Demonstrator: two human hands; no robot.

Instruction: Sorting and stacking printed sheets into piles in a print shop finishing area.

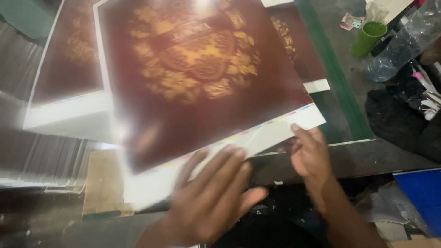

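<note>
Head view, looking down on two bare hands at the near white margin of a large printed sheet [197, 78]. Left hand [209, 197] spread flat, fingers [229, 160] apart and pressed up against the underside of the sheet's lower edge, blurred. Right hand [308, 154] just beside it, thumb laid over the sheet's near right corner and fingers tucked beneath, pinching that white corner. Hands near each other but not touching, both on the same sheet.

Sheet itself dark maroon with a gold ornamental emblem, tilted and lifted up and away from both hands, glossy with a bright glare near its far edge and along its left side. Thin strip of small colour patches running along the margin just above the right thumb.

Beyond the left hand, a stack of like maroon sheets [69, 69] with white borders, lying flat. Beyond the right hand, partly hidden under the held sheet, another maroon print [294, 50] on the counter [358, 156], with a green band [335, 69] running along it.

Further out to the right of the right hand, a green cup [367, 39] standing upright, a clear plastic bottle [404, 43] lying tilted just beside it, and a black bag [399, 119] nearer. Blue panel [422, 193] low at the right, well apart from both hands.
</note>
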